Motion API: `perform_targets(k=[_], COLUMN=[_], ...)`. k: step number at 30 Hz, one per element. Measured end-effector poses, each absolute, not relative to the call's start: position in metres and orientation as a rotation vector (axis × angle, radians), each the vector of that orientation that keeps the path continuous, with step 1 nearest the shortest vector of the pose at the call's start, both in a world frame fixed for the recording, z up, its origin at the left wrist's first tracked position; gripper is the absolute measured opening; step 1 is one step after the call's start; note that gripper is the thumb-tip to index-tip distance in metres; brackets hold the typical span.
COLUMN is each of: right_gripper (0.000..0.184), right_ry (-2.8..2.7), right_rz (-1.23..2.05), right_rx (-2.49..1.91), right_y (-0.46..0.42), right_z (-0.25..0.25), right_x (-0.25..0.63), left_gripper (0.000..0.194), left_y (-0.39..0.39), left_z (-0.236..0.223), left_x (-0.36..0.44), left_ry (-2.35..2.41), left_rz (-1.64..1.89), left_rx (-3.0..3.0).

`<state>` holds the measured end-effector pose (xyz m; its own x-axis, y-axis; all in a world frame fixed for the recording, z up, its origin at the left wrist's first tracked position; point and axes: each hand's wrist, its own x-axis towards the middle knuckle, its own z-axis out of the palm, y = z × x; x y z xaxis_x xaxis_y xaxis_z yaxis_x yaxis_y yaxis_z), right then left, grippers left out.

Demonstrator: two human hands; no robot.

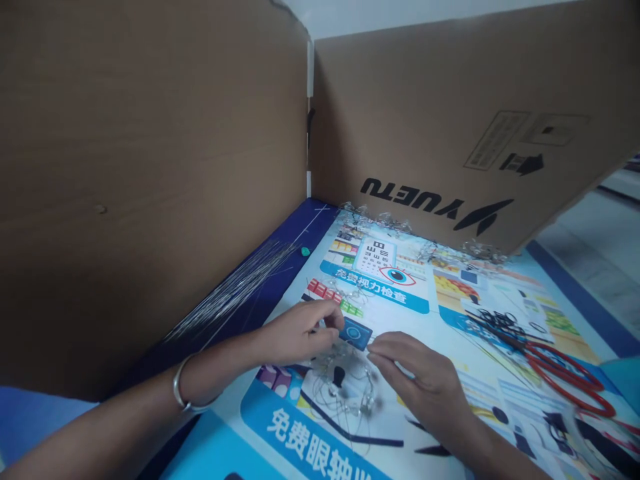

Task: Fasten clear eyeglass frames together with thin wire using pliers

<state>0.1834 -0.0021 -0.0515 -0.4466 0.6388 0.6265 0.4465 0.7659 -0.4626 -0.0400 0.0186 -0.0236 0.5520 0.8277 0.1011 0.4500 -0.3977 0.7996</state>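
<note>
My left hand [304, 331], with a metal bangle [179, 385] on its wrist, is closed in a pinch over the printed sheet. Facing it, my right hand [425, 377] pinches with thumb and forefinger. A very thin wire runs faintly between the two sets of fingertips. Just below them is a loose ring of clear beads [367, 395] on fine wire, with wire ends sticking out around it. I cannot tell whether the ring hangs from the wire or rests on the sheet.
Straight silvery wires [235, 287] lie along the left cardboard wall [150, 167]. Red-handled scissors [565, 377] and black bands [500, 323] are at right. More clear beaded pieces [385, 220] line the back cardboard panel [425, 120]. A small green item [305, 251] sits near the wires.
</note>
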Motion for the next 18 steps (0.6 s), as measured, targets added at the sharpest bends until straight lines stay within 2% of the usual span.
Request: perform_targets(k=[11, 18], right_gripper=[0.025, 0.023], right_ry=[-2.209, -2.219], right_rz=[0.131, 0.064], right_rx=[-0.656, -0.610], right_y=[-0.006, -0.005], right_z=[-0.064, -0.062], right_x=[0.185, 0.183], left_gripper=[0.012, 0.010], left_y=[0.023, 0.022], left_z=[-0.041, -0.043], left_x=[-0.041, -0.041], left_ry=[0.999, 0.976], left_rz=[0.542, 0.535], left_rx=[2.017, 2.006])
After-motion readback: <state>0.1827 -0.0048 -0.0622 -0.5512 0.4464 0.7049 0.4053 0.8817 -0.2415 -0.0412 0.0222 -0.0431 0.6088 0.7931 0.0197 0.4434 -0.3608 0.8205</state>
